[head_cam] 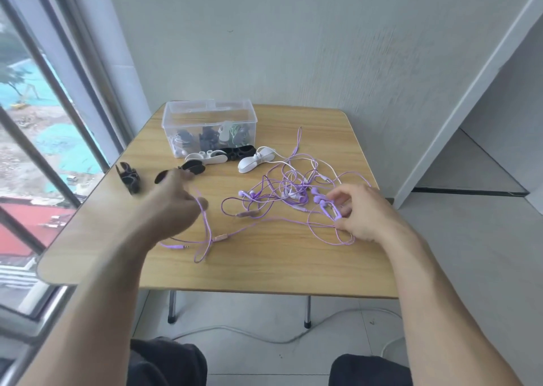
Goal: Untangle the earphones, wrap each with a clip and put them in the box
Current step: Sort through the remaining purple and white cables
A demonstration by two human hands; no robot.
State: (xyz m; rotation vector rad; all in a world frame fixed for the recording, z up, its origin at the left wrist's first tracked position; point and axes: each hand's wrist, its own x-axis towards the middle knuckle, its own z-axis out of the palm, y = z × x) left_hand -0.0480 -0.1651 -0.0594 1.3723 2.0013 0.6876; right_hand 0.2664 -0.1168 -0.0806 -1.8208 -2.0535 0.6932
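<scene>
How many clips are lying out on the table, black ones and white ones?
Black clips: 3, one at the left edge, one by the left hand, one in front of the box
White clips: 2, and
Total: 5

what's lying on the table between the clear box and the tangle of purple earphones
In the head view, loose clips lie between the box and the tangle: a white clip and a black clip.
</scene>
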